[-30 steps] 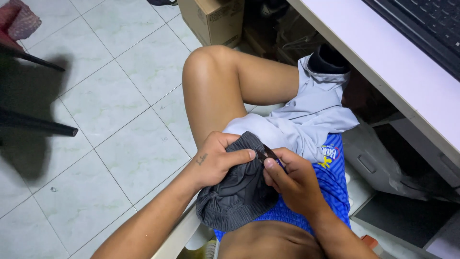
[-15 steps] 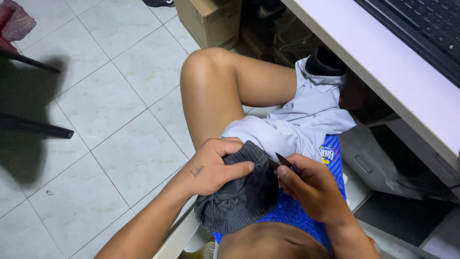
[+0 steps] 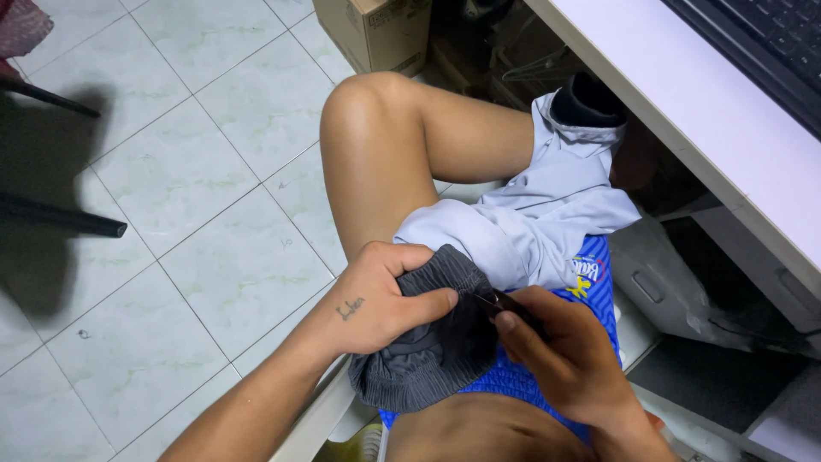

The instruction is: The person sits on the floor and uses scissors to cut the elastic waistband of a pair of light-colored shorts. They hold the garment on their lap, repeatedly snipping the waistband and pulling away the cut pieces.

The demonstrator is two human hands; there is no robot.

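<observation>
The dark grey garment lies bunched on the person's lap, directly under and between both hands. The left hand clamps a fold of it, thumb stretched along the top edge and fingers curled around the ribbed fabric. Just to the right of that thumb, the right hand pinches a small dark tool whose tip meets the cloth's edge; what kind of tool it is cannot be told. The garment is a meshy, ribbed knit with a thick gathered band hanging below the left hand. Beyond the hands, a pale grey garment drapes over the thigh, with blue shorts beneath the right hand.
</observation>
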